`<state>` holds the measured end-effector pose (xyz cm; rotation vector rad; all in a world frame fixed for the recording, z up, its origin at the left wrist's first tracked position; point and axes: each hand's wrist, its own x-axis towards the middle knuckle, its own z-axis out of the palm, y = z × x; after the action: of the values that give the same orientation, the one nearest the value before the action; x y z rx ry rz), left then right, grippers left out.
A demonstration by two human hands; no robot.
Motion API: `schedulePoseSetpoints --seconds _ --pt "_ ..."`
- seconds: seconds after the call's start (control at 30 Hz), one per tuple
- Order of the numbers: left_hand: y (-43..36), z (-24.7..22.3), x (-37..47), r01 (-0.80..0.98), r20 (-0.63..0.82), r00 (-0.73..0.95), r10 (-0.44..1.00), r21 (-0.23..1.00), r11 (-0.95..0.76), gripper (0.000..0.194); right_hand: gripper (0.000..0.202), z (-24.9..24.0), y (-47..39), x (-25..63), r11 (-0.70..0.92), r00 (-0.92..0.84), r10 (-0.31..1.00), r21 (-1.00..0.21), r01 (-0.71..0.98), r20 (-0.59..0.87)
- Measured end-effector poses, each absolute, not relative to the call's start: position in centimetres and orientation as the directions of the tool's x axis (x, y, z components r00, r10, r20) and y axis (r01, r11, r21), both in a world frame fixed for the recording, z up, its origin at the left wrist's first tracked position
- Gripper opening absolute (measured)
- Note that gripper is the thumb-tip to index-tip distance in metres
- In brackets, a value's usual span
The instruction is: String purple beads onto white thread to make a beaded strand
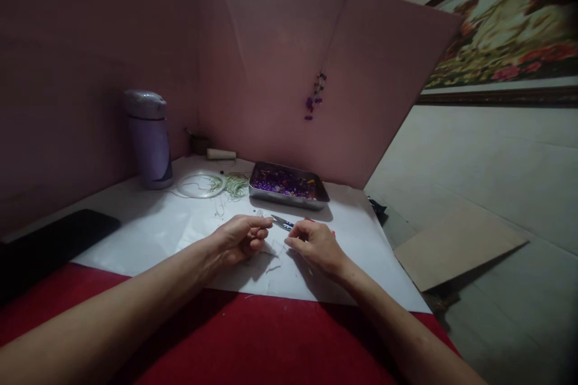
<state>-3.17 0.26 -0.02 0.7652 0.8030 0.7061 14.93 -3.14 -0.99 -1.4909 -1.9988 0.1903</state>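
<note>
Metal scissor blades (282, 223) show between the two hands (316, 245)

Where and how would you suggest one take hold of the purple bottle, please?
Probably best around the middle of the purple bottle, below its lid, coming from the near side: it stands upright, its body is roughly cylindrical, and the pink panel rises behind it.
</note>
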Motion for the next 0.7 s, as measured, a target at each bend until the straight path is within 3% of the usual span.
schedulePoseSetpoints --seconds 0.13,0.3,0.4,0.53,0.6,0.7 --pt "0.3 -0.5 -3.1 -0.165 -0.177 0.484 0.857 0.943 0.288 0.020 0.013 -0.1 -3.5 15.2 0.513 -0.344 0.846 -0.447 0.732 0.408" --pt "0.1 -0.4 -2.9 0.049 -0.103 0.449 0.888 0.995 0.091 0.012 0.018 0.6 -4.2 15.1 0.628 -0.511 0.635 -0.002 0.778 0.580" --pt "-0.1 -0.4 -2.6 0.158 -0.021 0.445 0.895 0.986 -0.056 0.011 0.018 0.6 -4.4 15.0 0.648 -0.527 0.533 0.081 0.757 0.663" --pt "-0.1 -0.8 -2.3 0.167 0.192 0.490 0.850 0.937 -0.308 0.004 0.016 0.6 -4.4 14.7 0.708 -0.426 0.516 -0.091 0.700 0.743" --pt "-0.1 -1.0 -2.2 0.118 0.304 0.525 0.795 0.899 -0.421 0.004 0.013 0.5 -4.3 14.5 0.672 -0.310 0.626 -0.293 0.680 0.715" --pt "-0.4 -1.1 -2.2 0.078 0.387 0.533 0.753 0.863 -0.499 0.007 0.013 0.4 -4.2 14.1 0.531 -0.165 0.826 -0.644 0.551 0.540"
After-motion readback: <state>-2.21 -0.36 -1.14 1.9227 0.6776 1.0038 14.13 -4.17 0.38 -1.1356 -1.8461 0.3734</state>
